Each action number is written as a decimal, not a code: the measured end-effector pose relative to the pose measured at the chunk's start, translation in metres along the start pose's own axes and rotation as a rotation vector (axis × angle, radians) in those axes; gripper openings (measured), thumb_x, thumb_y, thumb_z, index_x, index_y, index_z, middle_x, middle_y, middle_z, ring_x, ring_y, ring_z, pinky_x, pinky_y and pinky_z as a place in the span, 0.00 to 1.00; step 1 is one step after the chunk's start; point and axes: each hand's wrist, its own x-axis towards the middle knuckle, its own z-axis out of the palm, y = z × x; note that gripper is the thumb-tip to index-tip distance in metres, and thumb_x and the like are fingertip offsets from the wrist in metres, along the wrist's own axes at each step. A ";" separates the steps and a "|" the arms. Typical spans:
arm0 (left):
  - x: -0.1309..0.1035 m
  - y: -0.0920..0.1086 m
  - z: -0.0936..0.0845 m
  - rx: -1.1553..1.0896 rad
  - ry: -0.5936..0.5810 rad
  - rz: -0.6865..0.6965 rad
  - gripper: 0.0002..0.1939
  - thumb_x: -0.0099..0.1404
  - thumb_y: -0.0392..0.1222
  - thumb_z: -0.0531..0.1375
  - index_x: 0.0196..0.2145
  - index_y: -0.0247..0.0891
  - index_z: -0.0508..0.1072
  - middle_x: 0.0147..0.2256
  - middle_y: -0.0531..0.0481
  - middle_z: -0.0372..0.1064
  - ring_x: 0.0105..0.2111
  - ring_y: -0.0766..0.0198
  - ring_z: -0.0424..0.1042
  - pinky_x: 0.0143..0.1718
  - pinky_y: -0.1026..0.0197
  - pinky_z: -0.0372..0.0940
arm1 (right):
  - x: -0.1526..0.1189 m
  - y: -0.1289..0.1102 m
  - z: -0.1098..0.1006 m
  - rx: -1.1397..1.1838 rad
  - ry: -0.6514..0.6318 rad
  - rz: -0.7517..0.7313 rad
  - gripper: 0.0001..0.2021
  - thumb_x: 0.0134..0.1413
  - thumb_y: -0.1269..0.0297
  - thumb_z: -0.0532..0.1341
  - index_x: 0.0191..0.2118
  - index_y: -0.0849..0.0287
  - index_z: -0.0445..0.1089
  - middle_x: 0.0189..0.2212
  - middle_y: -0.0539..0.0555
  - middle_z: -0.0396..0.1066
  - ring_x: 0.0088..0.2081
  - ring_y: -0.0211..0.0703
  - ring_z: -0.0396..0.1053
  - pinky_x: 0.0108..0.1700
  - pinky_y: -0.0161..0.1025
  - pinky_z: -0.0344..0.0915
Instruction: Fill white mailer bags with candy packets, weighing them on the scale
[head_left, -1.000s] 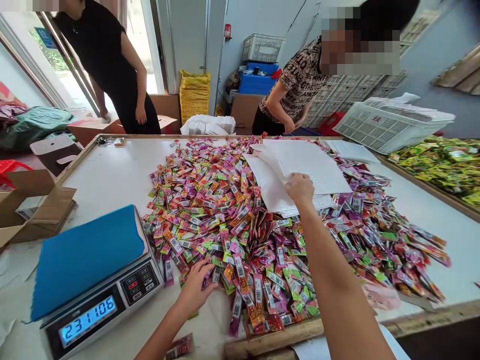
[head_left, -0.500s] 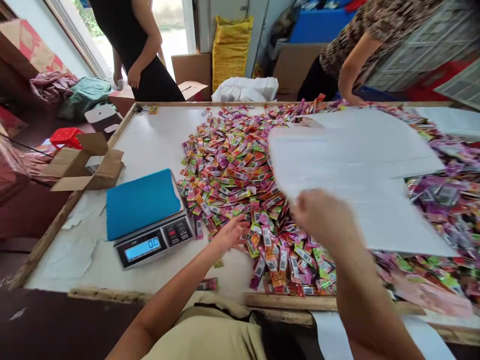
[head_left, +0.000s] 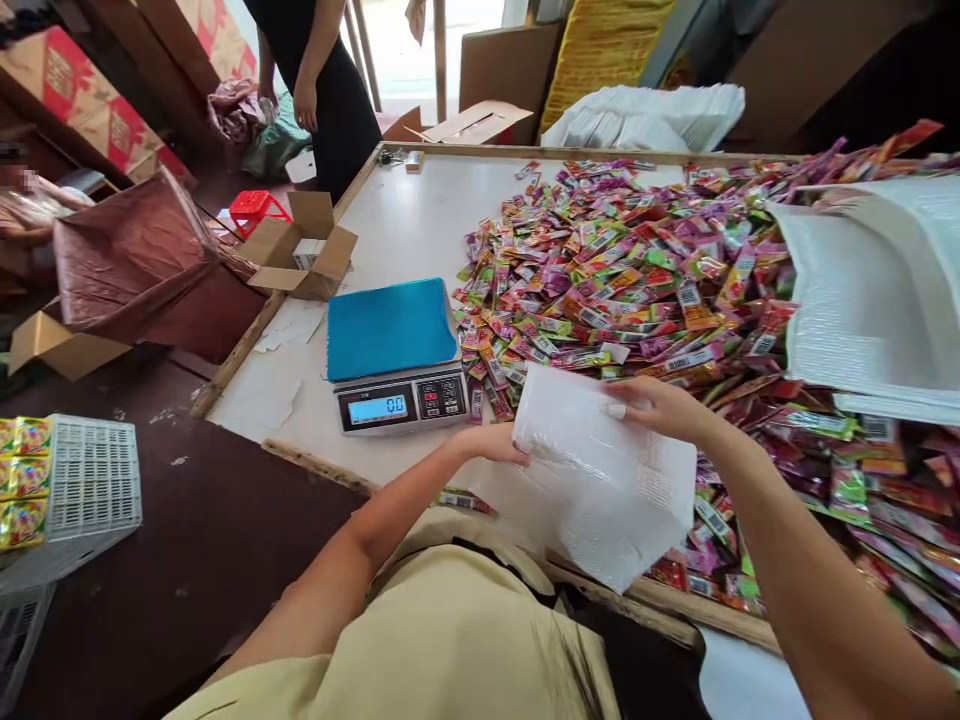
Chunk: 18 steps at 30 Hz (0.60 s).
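A white plastic bag (head_left: 600, 470) hangs between my hands over the table's near edge. My left hand (head_left: 501, 443) grips its left edge, the fingers mostly hidden behind it. On the bag's upper right side my right hand (head_left: 643, 402) pinches the plastic. Behind and to the right spreads a big heap of small colourful packets (head_left: 600, 270). Left of the bag stands a digital scale (head_left: 397, 400) with a blue top, its display reading 0.0. More white bags (head_left: 870, 300) lie on the heap at the right.
An open cardboard box (head_left: 304, 250) sits at the table's left edge. Wooden strips (head_left: 315, 465) border the table. A person in black (head_left: 330, 90) stands beyond the far left corner. A white crate (head_left: 94, 475) with yellow packs is on the left.
My right hand has come back from the stack of white bags with one bag, and my left hand now holds it too. The view has turned left.
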 end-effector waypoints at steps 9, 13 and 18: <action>-0.026 0.032 0.053 0.543 0.778 -0.035 0.46 0.62 0.43 0.66 0.71 0.31 0.48 0.71 0.28 0.41 0.72 0.42 0.43 0.70 0.40 0.45 | -0.006 0.007 0.018 -0.085 0.011 0.130 0.16 0.53 0.48 0.55 0.32 0.56 0.68 0.37 0.64 0.75 0.39 0.58 0.71 0.42 0.48 0.63; -0.009 0.060 0.065 0.751 0.660 0.332 0.26 0.73 0.45 0.53 0.65 0.37 0.63 0.69 0.39 0.53 0.71 0.51 0.47 0.72 0.46 0.43 | -0.017 -0.018 0.005 -0.173 0.263 -0.026 0.10 0.47 0.55 0.57 0.29 0.56 0.67 0.36 0.65 0.73 0.40 0.56 0.69 0.45 0.49 0.64; 0.023 0.104 0.029 0.818 0.741 0.170 0.31 0.74 0.53 0.50 0.67 0.33 0.60 0.68 0.34 0.53 0.70 0.45 0.49 0.71 0.41 0.40 | -0.044 -0.046 -0.010 -0.013 0.015 -0.151 0.15 0.48 0.54 0.57 0.39 0.54 0.71 0.39 0.58 0.75 0.39 0.52 0.72 0.42 0.45 0.68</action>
